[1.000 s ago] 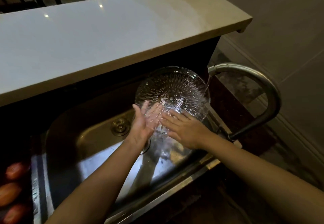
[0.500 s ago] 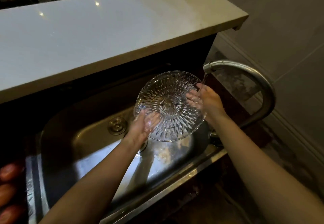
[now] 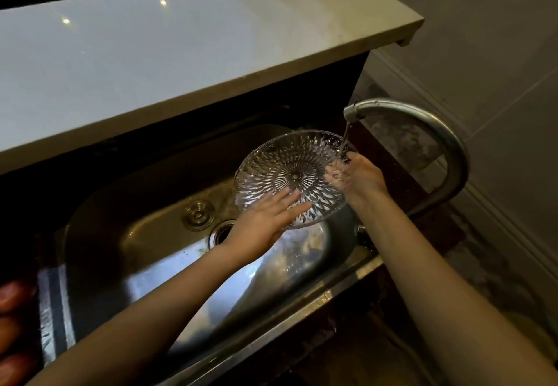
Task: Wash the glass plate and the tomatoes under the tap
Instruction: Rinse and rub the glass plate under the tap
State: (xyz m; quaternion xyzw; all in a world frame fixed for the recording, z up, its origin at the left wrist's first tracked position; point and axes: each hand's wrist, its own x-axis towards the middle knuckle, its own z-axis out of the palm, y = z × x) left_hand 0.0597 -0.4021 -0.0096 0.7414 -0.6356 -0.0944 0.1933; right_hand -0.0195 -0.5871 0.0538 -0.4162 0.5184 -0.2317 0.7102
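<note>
The cut-glass plate is held tilted over the steel sink, its patterned face turned towards me. My right hand grips its right rim, right under the thin stream of water falling from the curved tap. My left hand lies flat with spread fingers against the plate's lower left part. Three red tomatoes lie on the draining board at the far left edge, partly cut off by the frame.
A pale stone counter overhangs the back of the sink. The drain and a round plug sit in the basin under my left hand. Tiled wall and floor lie to the right.
The plate has tipped and shifted right under the tap. My right hand moved from the plate's lower front to its right rim. My left hand slid up onto the plate's face.
</note>
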